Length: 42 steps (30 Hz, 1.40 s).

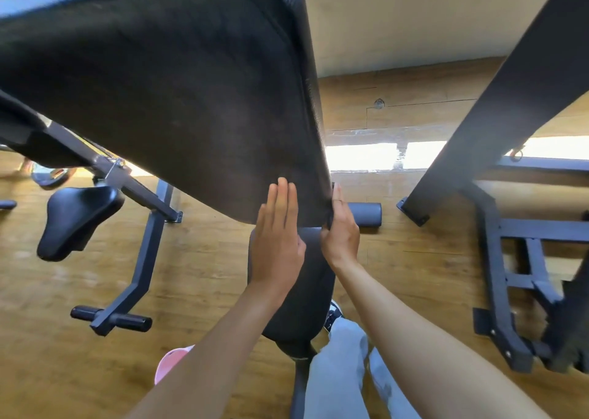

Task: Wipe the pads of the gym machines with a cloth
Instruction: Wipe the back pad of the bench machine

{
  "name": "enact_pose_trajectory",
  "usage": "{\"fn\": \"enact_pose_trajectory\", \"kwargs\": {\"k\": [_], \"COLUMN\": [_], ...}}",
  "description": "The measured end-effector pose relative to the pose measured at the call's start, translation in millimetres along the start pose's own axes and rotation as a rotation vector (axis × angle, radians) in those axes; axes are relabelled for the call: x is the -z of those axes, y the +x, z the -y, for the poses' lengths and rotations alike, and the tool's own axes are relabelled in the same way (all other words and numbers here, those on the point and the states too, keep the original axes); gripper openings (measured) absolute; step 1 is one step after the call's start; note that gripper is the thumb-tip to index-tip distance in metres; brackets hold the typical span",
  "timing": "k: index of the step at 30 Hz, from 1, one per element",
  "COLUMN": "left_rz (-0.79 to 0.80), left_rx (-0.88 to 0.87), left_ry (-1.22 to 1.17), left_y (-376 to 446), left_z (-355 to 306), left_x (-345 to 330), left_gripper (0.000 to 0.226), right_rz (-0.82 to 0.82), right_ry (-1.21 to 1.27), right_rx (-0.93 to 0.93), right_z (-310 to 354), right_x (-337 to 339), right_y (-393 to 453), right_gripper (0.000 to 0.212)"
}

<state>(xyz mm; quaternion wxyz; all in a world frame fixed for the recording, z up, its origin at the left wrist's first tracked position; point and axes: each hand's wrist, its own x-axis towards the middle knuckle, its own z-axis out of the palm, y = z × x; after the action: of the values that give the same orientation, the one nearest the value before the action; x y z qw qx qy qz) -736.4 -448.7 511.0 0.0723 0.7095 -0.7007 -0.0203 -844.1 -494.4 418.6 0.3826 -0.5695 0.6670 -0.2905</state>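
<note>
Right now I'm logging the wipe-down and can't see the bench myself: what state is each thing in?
Back pad: tilted, dark, no cloth visible on it.
Left hand: flat, straight fingers pressed on the back pad's lower end.
Right hand: holds the back pad's lower right edge.
Seat pad: below the back pad, untouched.
Neighbouring seat: untouched, off to the left.
Foam roller: horizontal, beyond the right hand.

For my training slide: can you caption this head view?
Left hand pressed flat on the black back pad, right hand holding its edge.
</note>
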Motion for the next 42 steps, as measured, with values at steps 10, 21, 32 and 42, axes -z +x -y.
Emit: {"fn": "enact_pose_trajectory", "kwargs": {"k": [10,21,32,42], "left_rz": [-0.035,-0.041,-0.018,-0.016], "left_rx": [0.058,0.069,0.053,0.055], "left_ry": [-0.052,0.009,0.033,-0.006], "left_y": [4.0,5.0,2.1,1.0], "left_z": [-4.4,-0.8,2.4,0.1], "left_x": [-20.8,-31.9,-33.7,-31.0], "left_gripper": [0.120,0.109,0.116,0.123], "right_rz": [0.099,0.228,0.282,0.057], "right_ry": [0.123,0.106,0.146,0.248], "right_rx": [-0.134,-0.206,-0.326,-0.259], "right_z": [-26.9,-67.4,-78.1,-54.0], "right_x": [-19.4,-40.2,-51.0,-41.9], "right_y": [7.5,17.7,21.6,11.6], "right_gripper": [0.093,0.100,0.092,0.079]}}
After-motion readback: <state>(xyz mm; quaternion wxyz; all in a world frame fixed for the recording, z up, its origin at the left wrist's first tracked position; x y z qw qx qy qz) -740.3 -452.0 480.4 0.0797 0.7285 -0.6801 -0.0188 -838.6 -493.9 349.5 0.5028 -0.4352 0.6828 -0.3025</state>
